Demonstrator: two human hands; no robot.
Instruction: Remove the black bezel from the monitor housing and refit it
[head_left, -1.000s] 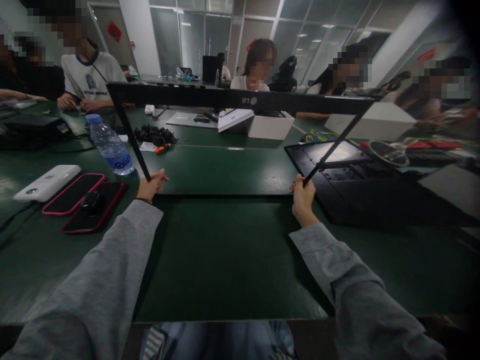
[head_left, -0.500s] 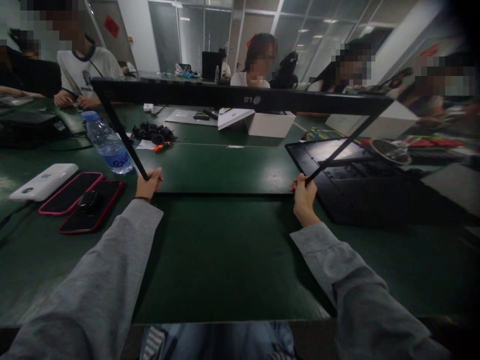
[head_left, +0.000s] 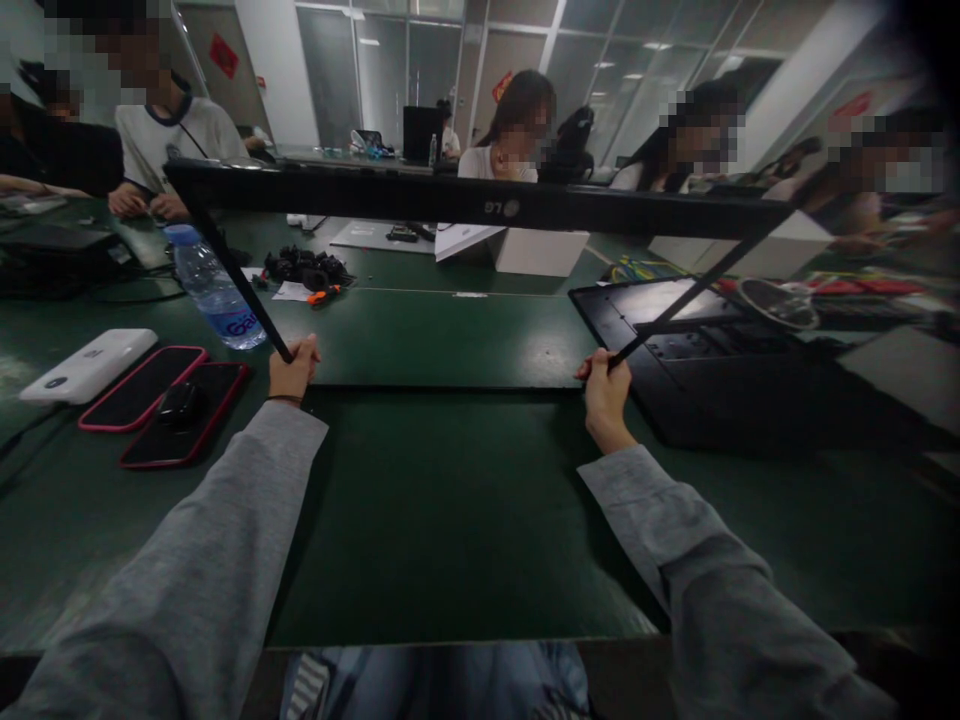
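I hold a thin black monitor bezel frame (head_left: 480,200) upright over the green table (head_left: 450,500). Its wide top bar carries an upside-down LG logo and spans most of the view. My left hand (head_left: 291,368) is closed round the bottom of the frame's left side strip. My right hand (head_left: 604,385) is closed round the bottom of the right side strip. Both hands hover just above the table, grey sleeves reaching in from below.
At left lie a water bottle (head_left: 214,288), a white power bank (head_left: 86,365) and two red-cased phones (head_left: 161,398). A black monitor back panel (head_left: 720,360) lies at right. A white box (head_left: 536,250) and black parts (head_left: 304,268) sit farther back. Several people sit around the table.
The frame's top bar has tilted nearer to me and looks wider. Both hands kept their grip and shifted only slightly.
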